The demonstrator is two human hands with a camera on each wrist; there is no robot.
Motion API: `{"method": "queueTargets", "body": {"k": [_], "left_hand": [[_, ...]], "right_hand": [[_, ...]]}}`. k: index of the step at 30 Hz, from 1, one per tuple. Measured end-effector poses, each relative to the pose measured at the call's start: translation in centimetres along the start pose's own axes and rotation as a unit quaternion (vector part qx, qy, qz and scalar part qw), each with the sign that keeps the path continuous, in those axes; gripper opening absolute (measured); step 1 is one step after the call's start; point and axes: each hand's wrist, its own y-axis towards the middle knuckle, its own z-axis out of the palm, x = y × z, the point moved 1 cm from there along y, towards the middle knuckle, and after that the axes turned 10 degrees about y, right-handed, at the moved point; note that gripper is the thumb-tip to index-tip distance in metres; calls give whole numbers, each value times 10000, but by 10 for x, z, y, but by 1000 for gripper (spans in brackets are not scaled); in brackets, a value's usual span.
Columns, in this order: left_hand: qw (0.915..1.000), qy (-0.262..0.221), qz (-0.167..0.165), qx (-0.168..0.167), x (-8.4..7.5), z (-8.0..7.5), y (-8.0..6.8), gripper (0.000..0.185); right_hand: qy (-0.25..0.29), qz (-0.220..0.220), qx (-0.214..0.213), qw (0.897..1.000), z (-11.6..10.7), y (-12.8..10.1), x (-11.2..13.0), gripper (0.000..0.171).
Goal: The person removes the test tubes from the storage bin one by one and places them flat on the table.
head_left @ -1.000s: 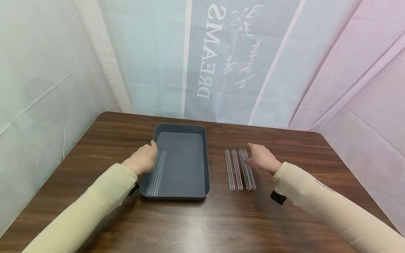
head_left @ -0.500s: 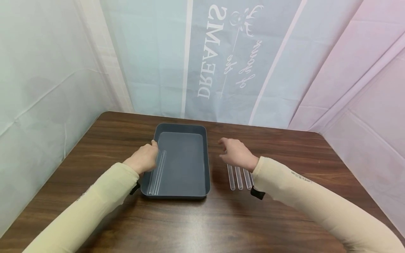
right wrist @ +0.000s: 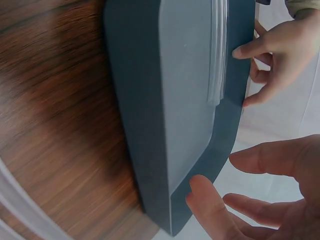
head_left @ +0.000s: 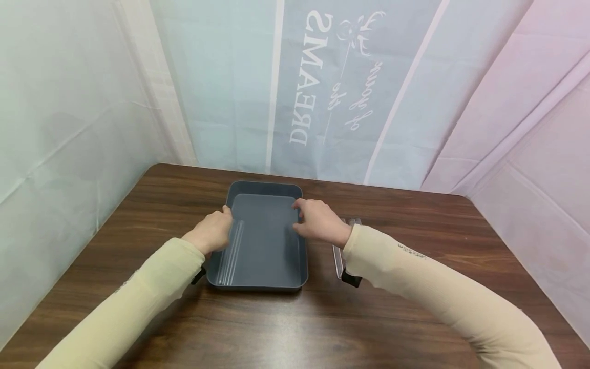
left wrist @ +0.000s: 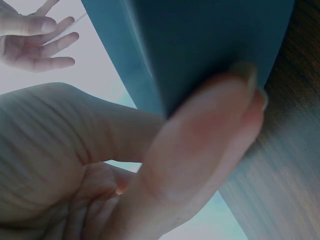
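Grey tray [head_left: 265, 246], one: flat on the table [head_left: 276, 333]. Clear tubes [head_left: 230, 253]: inside, along its left side. Loose tubes [head_left: 338, 259]: right of it, partly hidden by my right sleeve [head_left: 415, 277]. My left hand [head_left: 209, 231]: thumb and fingers pinching the tray's left side. My right hand [head_left: 320, 220]: fingers spread, holding nothing, at the right side; contact, cannot tell. Hazards: lifting left-handed alone could tilt the tray, rolling its contents; a low sleeve could scatter the loose tubes.

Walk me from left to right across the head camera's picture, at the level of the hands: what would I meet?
Left hand → clear tubes inside the gray tray → right hand → partly hidden tubes on the table.
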Motion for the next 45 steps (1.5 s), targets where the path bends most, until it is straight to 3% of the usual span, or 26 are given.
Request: {"method": "queueTargets", "body": {"k": [14,29,45], "left_hand": [[10000,-25,-34,2,1,-2,0,66],[9999,112,-79,-19,1,-3,3,66],[9995,270,-136,-33,0,-3,3,69]], "right_hand": [[134,-351,406,9985,27,18,32,46],[213,-223,726,9969,47,35,44,49],[-170,43,1029,9945,75,52,57,62]]}}
